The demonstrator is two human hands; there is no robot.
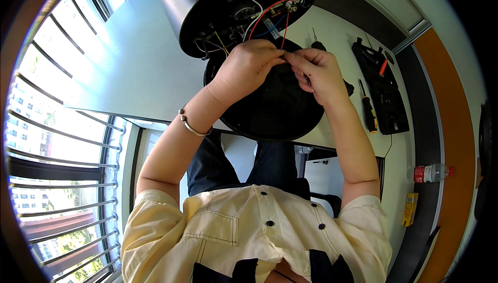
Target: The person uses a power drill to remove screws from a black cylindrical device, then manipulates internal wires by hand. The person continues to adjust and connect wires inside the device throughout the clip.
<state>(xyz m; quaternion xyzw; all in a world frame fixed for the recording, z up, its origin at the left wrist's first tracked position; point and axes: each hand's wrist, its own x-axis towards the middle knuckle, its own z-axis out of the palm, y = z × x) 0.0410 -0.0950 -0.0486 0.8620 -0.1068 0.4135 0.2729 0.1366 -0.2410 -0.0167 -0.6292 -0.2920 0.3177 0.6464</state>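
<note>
A dark, round cooker-like appliance (pixel 194 2) lies tipped on its side, its underside open. Inside are red, white, blue and yellow wires and metal terminals. One red wire (pixel 285 29) runs down from it to my fingertips. My left hand (pixel 249 67) and my right hand (pixel 319 72) meet there, both pinched closed around the wire's lower end. The exact tip is hidden by the fingers. Something dark shows beneath my right fingers, but I cannot make out its kind. Under both hands sits a black round cover (pixel 272 109), shaped like a shallow bowl, at the table's near edge.
To the right, a black tool case (pixel 386 91) lies open with a red-handled tool (pixel 384 67) on it. Beside it is a yellow-and-black screwdriver (pixel 368 109); another screwdriver (pixel 318 45) lies behind my right hand. A bottle (pixel 430 173) and yellow box (pixel 410 209) are further right.
</note>
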